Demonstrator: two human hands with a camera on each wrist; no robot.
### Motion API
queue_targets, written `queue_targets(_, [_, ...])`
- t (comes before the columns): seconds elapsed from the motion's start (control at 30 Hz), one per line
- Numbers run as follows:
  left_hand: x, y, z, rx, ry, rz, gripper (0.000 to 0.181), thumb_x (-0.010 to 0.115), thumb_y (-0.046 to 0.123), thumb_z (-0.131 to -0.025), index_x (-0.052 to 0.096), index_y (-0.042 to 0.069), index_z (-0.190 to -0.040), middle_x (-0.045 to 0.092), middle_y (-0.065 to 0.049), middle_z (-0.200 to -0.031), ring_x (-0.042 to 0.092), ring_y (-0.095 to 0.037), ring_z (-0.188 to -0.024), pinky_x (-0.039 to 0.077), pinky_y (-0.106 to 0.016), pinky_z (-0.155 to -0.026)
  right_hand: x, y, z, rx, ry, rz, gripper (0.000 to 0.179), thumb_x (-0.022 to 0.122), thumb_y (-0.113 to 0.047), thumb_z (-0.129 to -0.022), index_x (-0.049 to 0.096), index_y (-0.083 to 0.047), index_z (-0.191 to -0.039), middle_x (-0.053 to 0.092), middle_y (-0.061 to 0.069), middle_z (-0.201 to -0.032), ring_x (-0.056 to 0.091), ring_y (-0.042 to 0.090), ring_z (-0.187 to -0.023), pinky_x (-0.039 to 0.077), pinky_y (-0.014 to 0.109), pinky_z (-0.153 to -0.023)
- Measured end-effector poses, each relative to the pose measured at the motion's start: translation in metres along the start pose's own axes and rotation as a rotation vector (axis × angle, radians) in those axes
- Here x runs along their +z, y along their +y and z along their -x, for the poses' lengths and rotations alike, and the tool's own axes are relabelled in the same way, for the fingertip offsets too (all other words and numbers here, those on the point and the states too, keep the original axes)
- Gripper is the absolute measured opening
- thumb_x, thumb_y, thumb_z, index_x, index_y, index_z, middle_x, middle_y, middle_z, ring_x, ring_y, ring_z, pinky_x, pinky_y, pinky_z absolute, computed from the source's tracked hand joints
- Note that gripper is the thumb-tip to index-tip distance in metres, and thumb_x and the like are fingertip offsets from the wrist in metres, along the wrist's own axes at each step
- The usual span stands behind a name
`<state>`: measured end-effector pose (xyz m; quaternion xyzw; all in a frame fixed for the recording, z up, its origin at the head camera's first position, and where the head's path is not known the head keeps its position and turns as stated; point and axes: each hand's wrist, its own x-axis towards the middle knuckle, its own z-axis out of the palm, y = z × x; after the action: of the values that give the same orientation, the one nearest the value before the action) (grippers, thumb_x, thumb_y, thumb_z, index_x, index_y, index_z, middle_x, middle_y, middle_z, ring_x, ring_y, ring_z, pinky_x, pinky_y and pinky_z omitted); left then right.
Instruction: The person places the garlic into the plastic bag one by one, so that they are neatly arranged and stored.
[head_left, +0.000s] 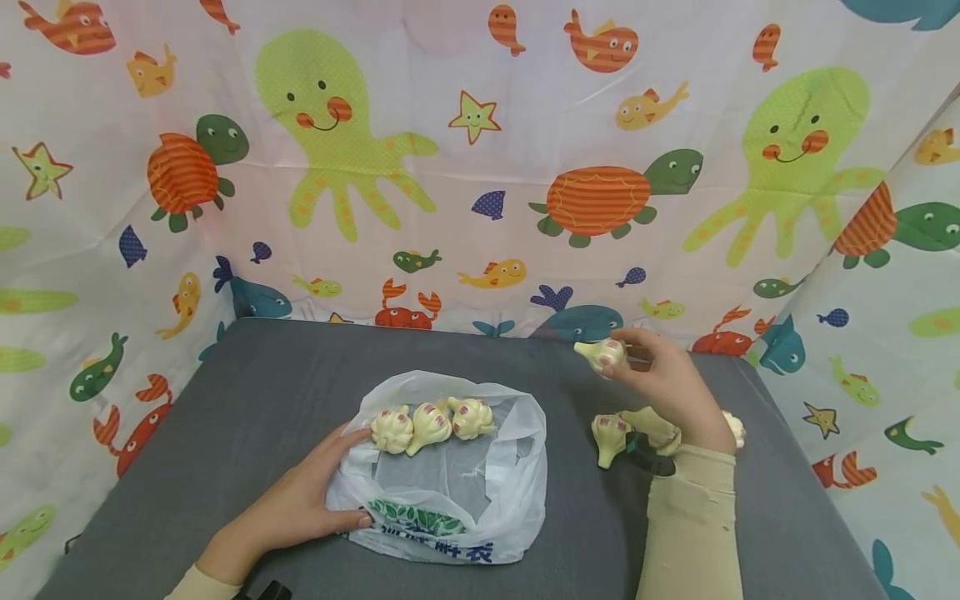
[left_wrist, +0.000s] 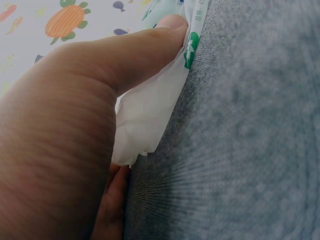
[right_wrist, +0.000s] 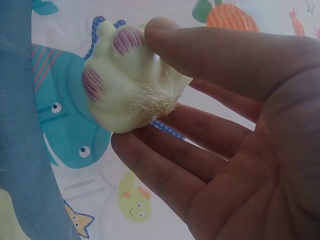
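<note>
A white plastic bag [head_left: 517,533] with green leaf print and dark lettering lies mouth-up, its rim spread wide. Inside it, three pale garlic bulbs with purple streaks, such as the middle bulb [head_left: 430,427], sit in a row toward the far side. My left hand [head_left: 303,492] holds the bag's left side, fingertips at the rim and thumb lower down against the plastic [left_wrist: 150,115]. Over the table's far right, my right hand [head_left: 660,375] pinches another garlic bulb [right_wrist: 125,80] between thumb and fingertips, its rootlets facing the palm and its stem pointing left in the head view.
On the grey table [head_left: 300,375], a loose garlic bulb [head_left: 611,437] lies below my right hand. Another pale bulb [head_left: 737,427] is partly hidden behind the forearm. A printed curtain [head_left: 442,58] with sea animals stands along the table's back and sides.
</note>
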<state>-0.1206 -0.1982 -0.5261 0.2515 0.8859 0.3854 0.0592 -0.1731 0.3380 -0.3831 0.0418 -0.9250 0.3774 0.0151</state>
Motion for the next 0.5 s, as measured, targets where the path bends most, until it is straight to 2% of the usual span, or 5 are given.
queue_targets(0.23, [-0.0002, -0.0001, 0.0003, -0.006, 0.003, -0.011, 0.112, 0.09, 0.068, -0.08, 0.033, 0.036, -0.171, 0.024, -0.011, -0.179, 0.034, -0.043, -0.156, 0.041, -0.074, -0.109, 0.0041, -0.0029, -0.0016, -0.015, -0.026, -0.015, 0.059, 0.083, -0.04, -0.1, 0.063, -0.013, -0.148, 0.062, 0.016, -0.151, 0.063, 0.047, -0.134, 0.054, 0.061, -0.104])
queue_targets(0.5, [0.0, -0.001, 0.0007, -0.001, 0.001, -0.009, 0.112, 0.09, 0.069, -0.08, 0.033, 0.037, -0.171, 0.024, -0.009, -0.179, 0.034, -0.042, -0.157, 0.041, -0.073, -0.109, 0.0081, -0.0068, -0.0049, -0.07, -0.061, -0.047, 0.057, 0.083, -0.031, -0.1, 0.064, -0.007, -0.148, 0.063, 0.016, -0.15, 0.062, 0.045, -0.136, 0.054, 0.06, -0.105])
